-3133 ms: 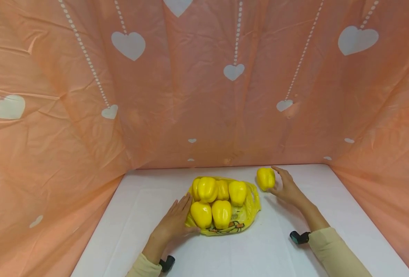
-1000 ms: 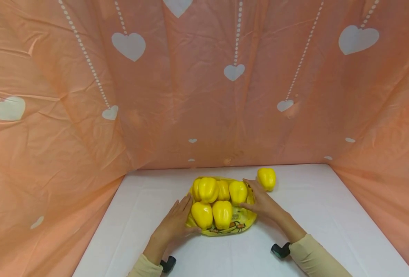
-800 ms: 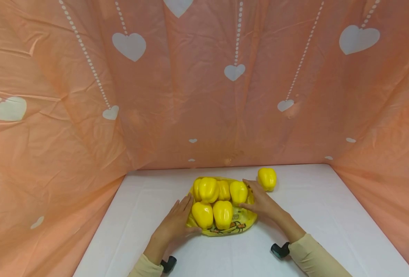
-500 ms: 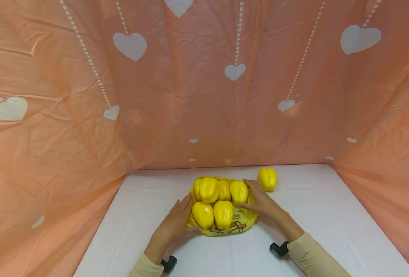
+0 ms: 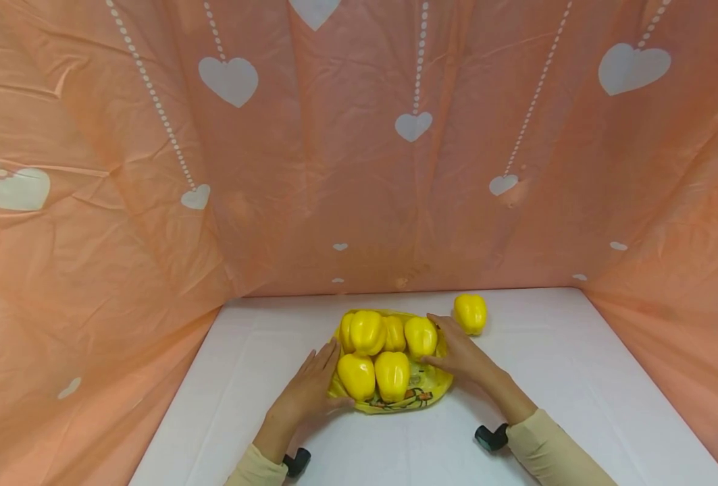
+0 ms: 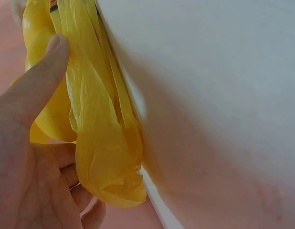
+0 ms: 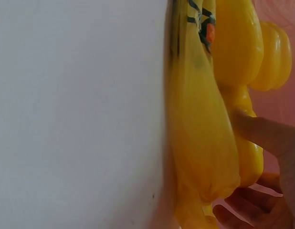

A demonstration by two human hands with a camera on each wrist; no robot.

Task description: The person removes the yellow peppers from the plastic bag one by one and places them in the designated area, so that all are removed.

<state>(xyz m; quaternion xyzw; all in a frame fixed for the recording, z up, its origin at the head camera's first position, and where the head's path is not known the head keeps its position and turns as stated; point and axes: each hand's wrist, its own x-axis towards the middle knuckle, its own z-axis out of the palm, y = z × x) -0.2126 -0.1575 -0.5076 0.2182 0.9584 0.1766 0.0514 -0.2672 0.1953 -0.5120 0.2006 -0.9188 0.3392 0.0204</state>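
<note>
A yellow plastic bag (image 5: 429,388) with a dark and orange print lies on the white table, with several glossy yellow bell peppers (image 5: 392,376) on or in it. At its left side my left hand (image 5: 304,388) rests with fingers extended, the thumb near the front edge. In the left wrist view, the thumb (image 6: 45,71) lies over the bag's folds. My right hand (image 5: 460,352) touches the bag's right side, fingers spread around the rightmost bell pepper (image 5: 421,337). The right thumb (image 7: 264,130) rests against a pepper in the right wrist view. Both hands are still.
One separate yellow bell pepper (image 5: 471,314) stands on the white table (image 5: 547,351) behind my right hand, near the back edge. Peach cloth (image 5: 359,202) with white hearts hangs at the back and both sides. Each wrist carries a small black camera (image 5: 491,438).
My right hand has left the separate bell pepper at the back right and moved left to the bag's right edge, which is pushed slightly inward. My left hand has stayed in place.
</note>
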